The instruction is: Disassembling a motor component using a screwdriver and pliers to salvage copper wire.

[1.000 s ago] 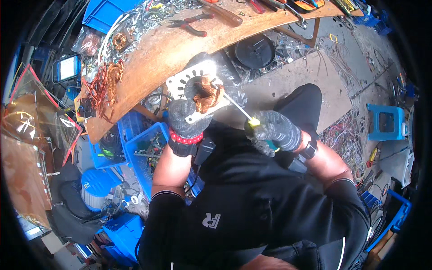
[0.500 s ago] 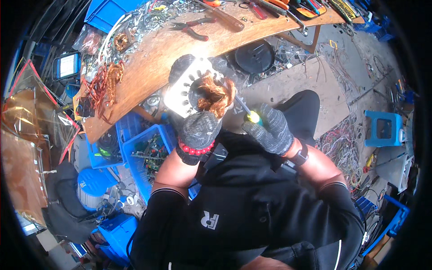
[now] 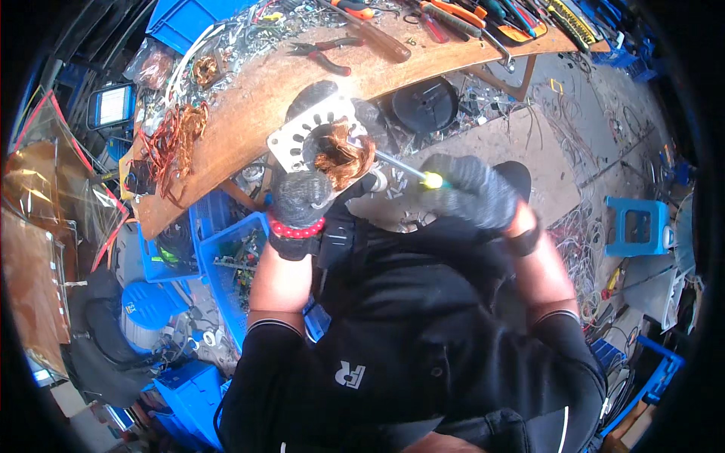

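Note:
My left hand (image 3: 300, 198), in a grey knit glove, is closed on the near edge of a motor stator (image 3: 285, 145), a pale slotted metal plate with a round opening. Loose copper windings (image 3: 349, 160) bulge from that opening. My right hand (image 3: 470, 192), gloved too and smeared by motion, is wrapped round the yellow-green handle of a screwdriver (image 3: 402, 164). Its shaft points left, and the tip meets or passes behind the copper, hidden from view. Dark rounded shapes show behind the plate; I cannot make out what they are.
Pliers (image 3: 326, 56) and a long-handled tool (image 3: 381, 41) lie on the wooden bench (image 3: 249, 98). Copper scrap (image 3: 177, 143) heaps at its left end. Blue crates (image 3: 219, 272) stand below. A black round pan (image 3: 424, 106), cardboard and wire litter the floor, with a blue stool (image 3: 638, 226) at right.
The stator, held in my left hand, has shifted left and tilted. My right hand has moved right and slightly up, and more of the screwdriver's shaft shows.

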`<state>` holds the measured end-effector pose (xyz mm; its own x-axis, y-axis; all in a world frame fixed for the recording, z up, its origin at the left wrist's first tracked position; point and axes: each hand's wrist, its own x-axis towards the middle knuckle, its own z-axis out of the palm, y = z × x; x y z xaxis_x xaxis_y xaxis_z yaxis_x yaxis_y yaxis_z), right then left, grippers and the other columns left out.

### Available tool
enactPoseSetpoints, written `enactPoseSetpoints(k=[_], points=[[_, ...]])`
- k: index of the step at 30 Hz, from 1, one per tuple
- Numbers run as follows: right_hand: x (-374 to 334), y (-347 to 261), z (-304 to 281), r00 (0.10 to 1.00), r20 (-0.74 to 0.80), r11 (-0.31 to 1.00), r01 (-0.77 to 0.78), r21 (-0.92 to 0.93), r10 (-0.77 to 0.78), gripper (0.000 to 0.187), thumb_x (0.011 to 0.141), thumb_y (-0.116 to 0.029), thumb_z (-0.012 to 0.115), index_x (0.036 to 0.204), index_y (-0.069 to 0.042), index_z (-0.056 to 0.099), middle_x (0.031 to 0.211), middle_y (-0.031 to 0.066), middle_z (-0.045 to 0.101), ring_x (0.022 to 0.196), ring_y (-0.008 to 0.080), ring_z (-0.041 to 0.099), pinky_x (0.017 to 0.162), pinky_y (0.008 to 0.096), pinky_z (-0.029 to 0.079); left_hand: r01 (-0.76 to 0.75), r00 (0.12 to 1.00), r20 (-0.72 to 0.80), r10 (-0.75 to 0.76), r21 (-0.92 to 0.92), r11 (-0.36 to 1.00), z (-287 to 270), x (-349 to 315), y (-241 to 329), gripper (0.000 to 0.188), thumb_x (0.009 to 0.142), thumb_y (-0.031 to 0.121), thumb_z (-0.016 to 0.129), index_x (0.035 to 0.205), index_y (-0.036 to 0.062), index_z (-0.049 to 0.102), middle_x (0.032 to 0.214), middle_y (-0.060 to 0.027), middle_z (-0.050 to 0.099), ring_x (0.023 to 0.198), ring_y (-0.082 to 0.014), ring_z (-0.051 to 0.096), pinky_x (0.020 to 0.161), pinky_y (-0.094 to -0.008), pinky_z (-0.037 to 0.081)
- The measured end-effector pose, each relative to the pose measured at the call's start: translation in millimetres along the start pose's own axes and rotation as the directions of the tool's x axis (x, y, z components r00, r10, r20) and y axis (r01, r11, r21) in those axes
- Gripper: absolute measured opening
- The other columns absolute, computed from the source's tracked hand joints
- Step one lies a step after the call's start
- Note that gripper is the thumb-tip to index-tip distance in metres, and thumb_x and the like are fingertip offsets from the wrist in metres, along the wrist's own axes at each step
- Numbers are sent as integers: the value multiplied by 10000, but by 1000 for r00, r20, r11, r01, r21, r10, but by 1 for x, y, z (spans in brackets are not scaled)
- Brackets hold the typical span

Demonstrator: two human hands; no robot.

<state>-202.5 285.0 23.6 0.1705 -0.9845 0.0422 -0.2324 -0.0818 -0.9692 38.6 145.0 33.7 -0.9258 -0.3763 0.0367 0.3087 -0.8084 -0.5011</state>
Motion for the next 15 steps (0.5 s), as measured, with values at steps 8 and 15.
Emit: enactPoseSetpoints(k=[8,15], points=[[1,-61,-19,918,160,881,-394,261,363,190,963,-208,741,1069,-63,679,829,-40,663,682,30,587,592,225,467,-244,934,357,22,590,769,-17,5,20,490,1039,341,524,1379,-9,560,1388,-169,568,1350,-397,452,1180,-564,351],[-1,-32,22,969,-95,949,199,-244,-228,355,859,-129,771,1193,-65,671,1066,156,693,918,371,688,812,405,558,-589,766,643,-31,719,369,-4,31,-6,482,1038,209,526,1472,9,463,1440,-160,519,1356,-330,498,1182,-451,393]])
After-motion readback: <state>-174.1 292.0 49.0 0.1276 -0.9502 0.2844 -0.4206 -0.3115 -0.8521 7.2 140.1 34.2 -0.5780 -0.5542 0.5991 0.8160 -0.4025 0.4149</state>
